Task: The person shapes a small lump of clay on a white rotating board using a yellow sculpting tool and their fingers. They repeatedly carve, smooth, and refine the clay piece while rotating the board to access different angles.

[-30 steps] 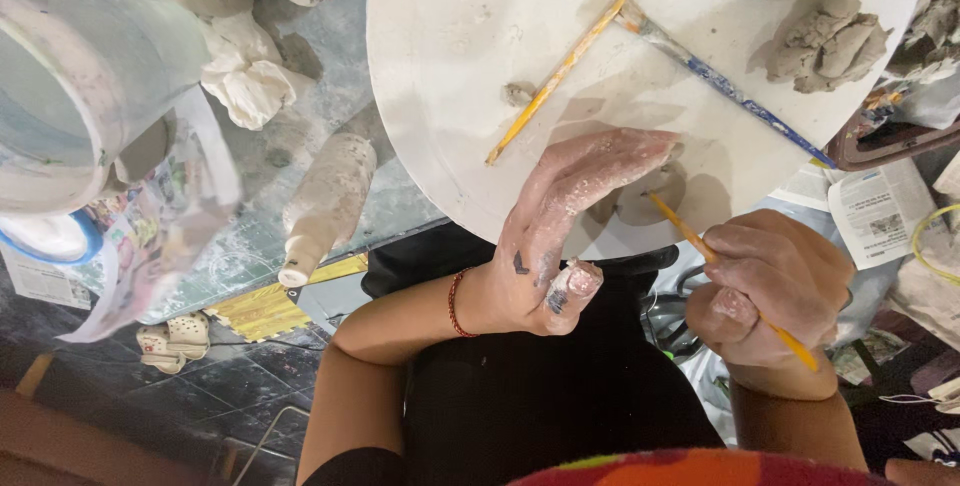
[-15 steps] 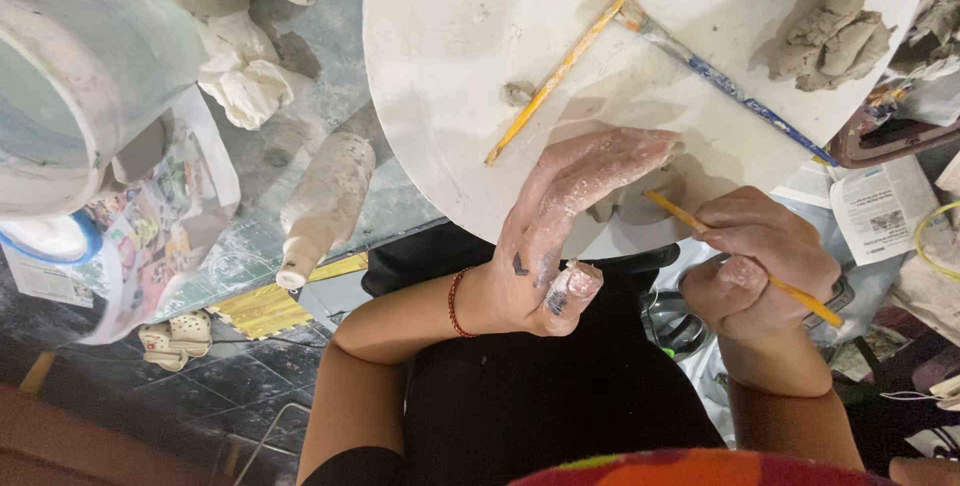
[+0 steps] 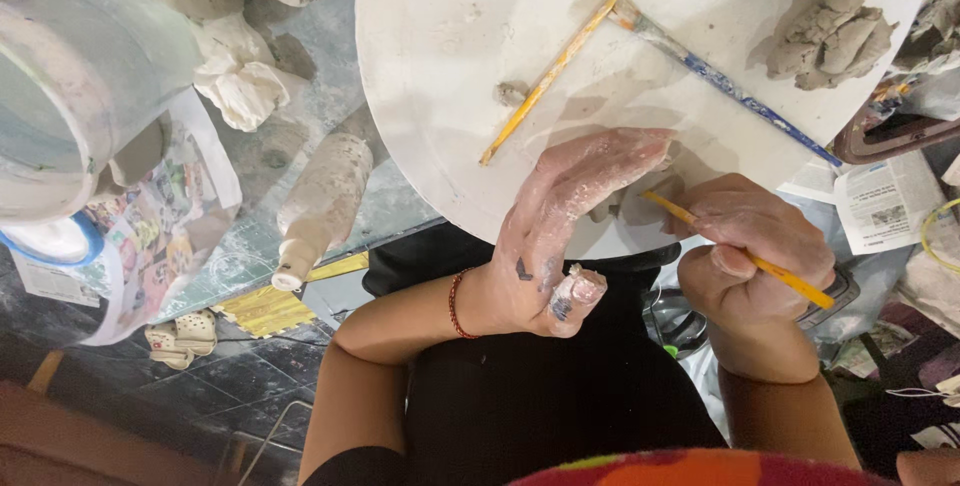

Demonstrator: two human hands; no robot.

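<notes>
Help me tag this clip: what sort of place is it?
Probably a pottery or clay workshop: a clay lump sits on a round white board, the left hand is clay-smeared, and the right hand works with a yellow tool.

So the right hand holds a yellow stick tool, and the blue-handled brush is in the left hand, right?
Not quite. The head view shows the blue-handled brush lying loose on the white round board, not in the left hand. The right hand does hold a yellow stick tool.
</notes>
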